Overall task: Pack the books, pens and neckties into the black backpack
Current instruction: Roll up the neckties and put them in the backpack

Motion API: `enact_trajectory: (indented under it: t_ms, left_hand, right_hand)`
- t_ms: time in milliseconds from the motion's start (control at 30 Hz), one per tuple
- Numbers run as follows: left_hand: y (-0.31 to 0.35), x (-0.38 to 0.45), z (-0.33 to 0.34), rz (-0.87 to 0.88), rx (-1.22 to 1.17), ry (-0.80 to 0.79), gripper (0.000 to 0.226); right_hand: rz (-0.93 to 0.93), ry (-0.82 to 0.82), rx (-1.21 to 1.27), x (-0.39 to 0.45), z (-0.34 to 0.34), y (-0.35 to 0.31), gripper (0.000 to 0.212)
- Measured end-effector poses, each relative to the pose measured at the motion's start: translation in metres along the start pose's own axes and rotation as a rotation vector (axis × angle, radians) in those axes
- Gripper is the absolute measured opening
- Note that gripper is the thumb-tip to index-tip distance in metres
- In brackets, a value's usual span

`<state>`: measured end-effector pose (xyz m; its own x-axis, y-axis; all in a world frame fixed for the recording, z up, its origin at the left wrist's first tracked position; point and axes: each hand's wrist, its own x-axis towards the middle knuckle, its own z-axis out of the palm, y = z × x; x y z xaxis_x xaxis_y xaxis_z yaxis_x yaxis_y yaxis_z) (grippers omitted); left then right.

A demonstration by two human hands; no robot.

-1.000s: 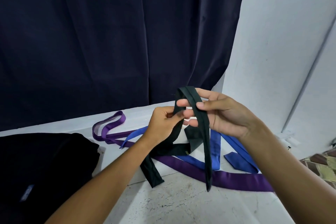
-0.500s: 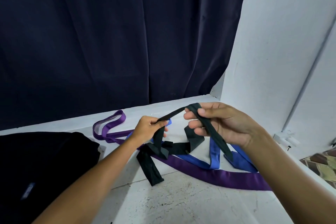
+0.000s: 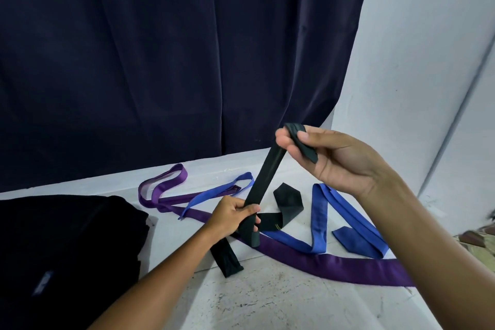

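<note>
The right hand (image 3: 340, 160) has lifted its pinched end of the black necktie (image 3: 263, 185) well above the table (image 3: 267, 300) since a moment ago, while the left hand (image 3: 233, 215) has dropped low and now curls around the tie near the surface, so a stretch is pulled taut, likely for folding before it goes into the black backpack (image 3: 67, 244) at the left. That stretch slants steeply, upper end to the right; the rest lies crumpled over the purple necktie (image 3: 334, 262) and blue necktie (image 3: 318, 217).
</note>
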<state>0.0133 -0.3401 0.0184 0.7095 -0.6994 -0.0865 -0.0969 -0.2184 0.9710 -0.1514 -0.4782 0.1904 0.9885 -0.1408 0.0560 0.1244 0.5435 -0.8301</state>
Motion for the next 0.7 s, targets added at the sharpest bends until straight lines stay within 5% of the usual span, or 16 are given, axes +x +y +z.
enact_trajectory:
  t_ms: [167,367,700]
  left_hand:
    - [0.007,-0.025,0.016,-0.04,-0.022,-0.107,0.021]
    - [0.03,-0.066,0.025,0.025,-0.034,-0.164,0.031]
    - [0.06,-0.095,0.014,0.04,-0.236,-0.129,0.022]
  right_hand:
    - [-0.142,0.153,0.118,0.027,-0.014,0.003,0.031]
    - [-0.288,0.446,-0.147,0.062,-0.061,0.025,0.037]
    - [-0.385,0.444,-0.705,0.068,-0.106,0.056,0.039]
